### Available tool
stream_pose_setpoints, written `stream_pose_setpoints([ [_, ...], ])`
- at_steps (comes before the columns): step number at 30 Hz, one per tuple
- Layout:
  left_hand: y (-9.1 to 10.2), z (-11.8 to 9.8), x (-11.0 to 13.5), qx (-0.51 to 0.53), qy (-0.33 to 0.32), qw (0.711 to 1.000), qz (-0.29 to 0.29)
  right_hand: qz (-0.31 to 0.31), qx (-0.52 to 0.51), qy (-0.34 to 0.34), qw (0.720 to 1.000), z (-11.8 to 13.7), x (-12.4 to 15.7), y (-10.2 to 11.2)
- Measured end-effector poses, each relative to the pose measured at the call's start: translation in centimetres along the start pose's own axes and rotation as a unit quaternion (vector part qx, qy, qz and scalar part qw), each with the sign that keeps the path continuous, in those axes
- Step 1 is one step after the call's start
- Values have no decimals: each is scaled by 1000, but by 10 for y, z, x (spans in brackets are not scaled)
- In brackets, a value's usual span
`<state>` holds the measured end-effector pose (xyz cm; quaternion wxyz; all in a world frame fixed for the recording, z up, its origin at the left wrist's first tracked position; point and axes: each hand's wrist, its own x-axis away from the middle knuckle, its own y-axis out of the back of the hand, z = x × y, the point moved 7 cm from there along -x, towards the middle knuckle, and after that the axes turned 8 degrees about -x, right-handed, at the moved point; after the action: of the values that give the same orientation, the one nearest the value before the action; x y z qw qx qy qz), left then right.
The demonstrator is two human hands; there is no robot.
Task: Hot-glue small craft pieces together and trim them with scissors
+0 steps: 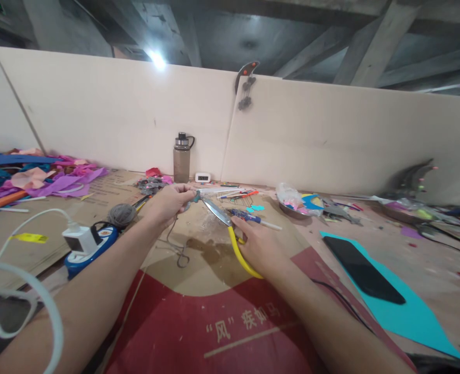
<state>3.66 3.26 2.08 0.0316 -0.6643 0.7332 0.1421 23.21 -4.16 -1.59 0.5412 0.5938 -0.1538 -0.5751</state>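
Note:
My right hand [255,240] is closed round the yellow handles of a pair of scissors [217,212], whose metal blades point up and left. At the blade tips, my left hand [177,201] pinches a small grey-blue piece [196,196]; its exact kind is too small to make out. A loose strand of grey yarn [171,241] hangs below the left hand and curls on the cardboard. To the left of that hand lies a ball of grey yarn [121,214].
A blue power strip [92,250] with a white charger stands at left. Behind are a bottle [181,161] and small white clock [202,177]. A bowl [298,210] holds scraps. At right a black phone [362,267] lies on turquoise sheet [417,327]. Felt pieces [31,179] heap far left.

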Motion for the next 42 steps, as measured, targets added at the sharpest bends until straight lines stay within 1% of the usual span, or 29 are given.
stream_pose_setpoints([
  [6, 0, 3, -2, 2, -1, 1000, 9, 0, 7, 2, 1000, 2, 0, 1],
  [21, 2, 6, -3, -5, 10, 1000, -2, 9, 49, 13, 999, 4, 0, 0],
  [26, 1, 4, -2, -3, 4, 1000, 5, 16, 69, 8, 997, 6, 0, 3],
  [33, 1, 4, -1, -5, 13, 1000, 6, 22, 55, 10, 998, 5, 1, -1],
  [42, -1, 1, 0, -5, 14, 1000, 10, 25, 63, 10, 998, 5, 1, -1],
])
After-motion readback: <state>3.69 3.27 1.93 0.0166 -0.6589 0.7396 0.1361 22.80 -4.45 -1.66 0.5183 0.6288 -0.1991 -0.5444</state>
